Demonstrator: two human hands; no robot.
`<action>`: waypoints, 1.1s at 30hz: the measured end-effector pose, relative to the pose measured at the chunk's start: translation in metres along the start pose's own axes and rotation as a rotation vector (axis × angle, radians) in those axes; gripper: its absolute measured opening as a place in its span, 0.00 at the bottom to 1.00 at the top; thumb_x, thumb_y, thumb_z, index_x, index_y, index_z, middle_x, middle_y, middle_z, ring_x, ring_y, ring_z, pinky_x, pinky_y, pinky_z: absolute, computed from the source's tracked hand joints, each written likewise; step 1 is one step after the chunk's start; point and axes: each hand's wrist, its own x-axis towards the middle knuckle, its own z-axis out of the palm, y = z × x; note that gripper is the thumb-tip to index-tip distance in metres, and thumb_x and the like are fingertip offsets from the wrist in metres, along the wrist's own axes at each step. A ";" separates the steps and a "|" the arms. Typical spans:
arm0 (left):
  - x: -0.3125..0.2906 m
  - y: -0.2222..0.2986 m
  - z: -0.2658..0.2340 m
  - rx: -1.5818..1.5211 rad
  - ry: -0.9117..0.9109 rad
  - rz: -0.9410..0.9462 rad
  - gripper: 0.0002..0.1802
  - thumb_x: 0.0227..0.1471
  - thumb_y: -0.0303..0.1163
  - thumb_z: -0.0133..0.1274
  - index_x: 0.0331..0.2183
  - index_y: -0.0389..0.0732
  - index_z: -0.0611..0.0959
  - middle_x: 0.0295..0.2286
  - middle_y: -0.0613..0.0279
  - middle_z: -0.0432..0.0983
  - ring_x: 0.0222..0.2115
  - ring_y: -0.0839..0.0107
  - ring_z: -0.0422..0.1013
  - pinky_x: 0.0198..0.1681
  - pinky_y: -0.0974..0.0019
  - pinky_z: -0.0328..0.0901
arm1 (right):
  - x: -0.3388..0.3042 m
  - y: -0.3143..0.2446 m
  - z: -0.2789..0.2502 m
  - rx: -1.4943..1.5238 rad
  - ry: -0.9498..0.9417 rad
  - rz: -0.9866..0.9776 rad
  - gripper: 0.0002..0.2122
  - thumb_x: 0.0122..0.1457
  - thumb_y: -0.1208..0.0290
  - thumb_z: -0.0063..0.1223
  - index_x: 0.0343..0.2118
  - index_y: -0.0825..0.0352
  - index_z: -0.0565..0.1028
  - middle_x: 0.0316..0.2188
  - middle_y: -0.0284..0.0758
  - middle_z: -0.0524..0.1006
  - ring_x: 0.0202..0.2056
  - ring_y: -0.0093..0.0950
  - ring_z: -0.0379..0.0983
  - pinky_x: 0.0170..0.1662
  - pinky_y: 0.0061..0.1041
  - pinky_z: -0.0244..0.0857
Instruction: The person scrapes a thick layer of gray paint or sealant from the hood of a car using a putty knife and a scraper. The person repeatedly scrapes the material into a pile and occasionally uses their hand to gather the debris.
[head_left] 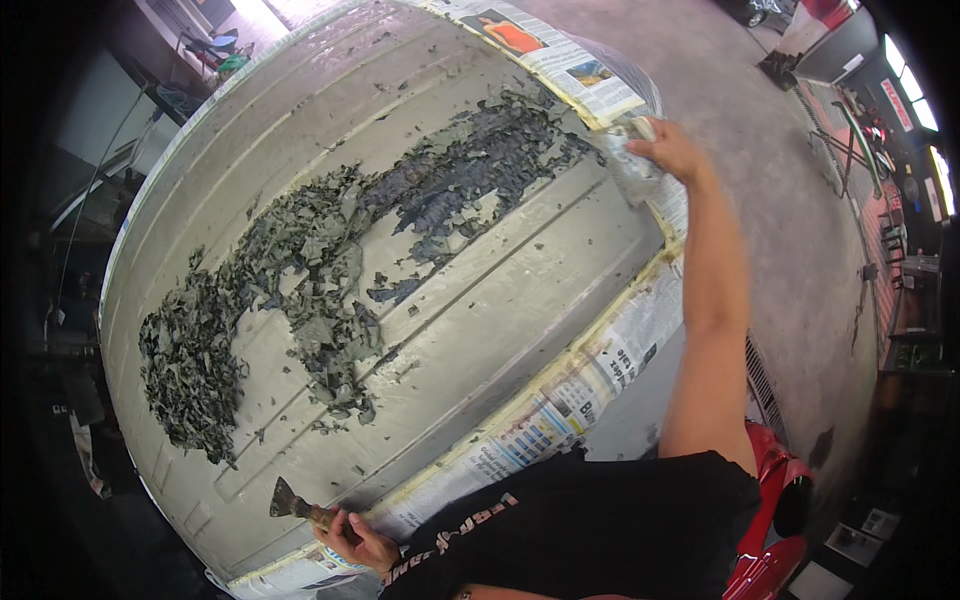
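Before me spreads a ribbed, pale grey vehicle roof (520,290), stripped to a dull surface. Dark, curled paint flakes (330,270) lie on it in a long band, heaped thickest at the left. Near the roof's lower edge my left hand (357,541) is closed round the handle of a scraper (290,502), whose fan-shaped blade points left. At the far right corner my right hand (668,150) grips a crumpled whitish rag (630,168), slightly blurred. It lies against the roof's edge, by the end of the flake band.
Newspaper (545,420) held with yellowish masking tape (610,330) borders the roof. Red bodywork (770,520) stands behind my right side. Concrete floor (790,270) stretches right toward a wall with shelves and equipment (905,260). Dark clutter fills the left side.
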 end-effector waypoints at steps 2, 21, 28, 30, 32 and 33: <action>0.000 -0.004 -0.001 0.017 -0.025 -0.001 0.10 0.59 0.28 0.52 0.42 0.35 0.76 0.53 0.45 0.61 0.51 0.55 0.66 0.56 0.57 0.60 | 0.001 -0.005 0.017 -0.041 0.032 -0.057 0.22 0.52 0.71 0.64 0.51 0.69 0.75 0.42 0.34 0.80 0.43 0.24 0.73 0.50 0.25 0.65; 0.001 0.002 -0.001 0.092 -0.032 0.011 0.11 0.59 0.30 0.53 0.41 0.35 0.76 0.51 0.49 0.62 0.52 0.56 0.64 0.58 0.55 0.58 | -0.010 -0.009 0.003 -0.163 0.175 -0.031 0.19 0.50 0.70 0.65 0.46 0.69 0.77 0.36 0.34 0.80 0.38 0.24 0.74 0.46 0.27 0.65; 0.001 0.001 -0.001 0.098 -0.026 -0.033 0.11 0.59 0.30 0.54 0.41 0.34 0.77 0.52 0.48 0.61 0.53 0.55 0.64 0.58 0.56 0.59 | -0.008 -0.014 -0.002 -0.203 0.061 -0.032 0.17 0.52 0.73 0.62 0.46 0.68 0.76 0.36 0.30 0.79 0.37 0.21 0.71 0.43 0.23 0.65; -0.001 -0.008 -0.006 0.060 -0.025 -0.043 0.11 0.59 0.30 0.54 0.41 0.34 0.77 0.52 0.48 0.61 0.53 0.55 0.64 0.58 0.56 0.59 | -0.009 -0.009 0.007 -0.239 0.051 -0.163 0.17 0.52 0.73 0.61 0.46 0.68 0.76 0.35 0.29 0.79 0.36 0.20 0.71 0.43 0.23 0.65; 0.000 -0.010 -0.006 0.036 -0.021 -0.035 0.11 0.59 0.30 0.54 0.41 0.33 0.77 0.53 0.48 0.61 0.53 0.55 0.64 0.58 0.56 0.59 | -0.010 -0.009 0.010 -0.176 0.108 -0.111 0.17 0.52 0.73 0.62 0.46 0.69 0.77 0.34 0.30 0.79 0.36 0.22 0.73 0.43 0.24 0.66; -0.001 -0.008 -0.003 0.018 -0.016 -0.033 0.11 0.59 0.30 0.54 0.41 0.33 0.77 0.53 0.48 0.60 0.53 0.55 0.64 0.58 0.56 0.59 | -0.009 -0.011 0.007 -0.149 0.138 -0.089 0.17 0.51 0.74 0.63 0.46 0.69 0.77 0.33 0.31 0.80 0.36 0.23 0.73 0.44 0.25 0.66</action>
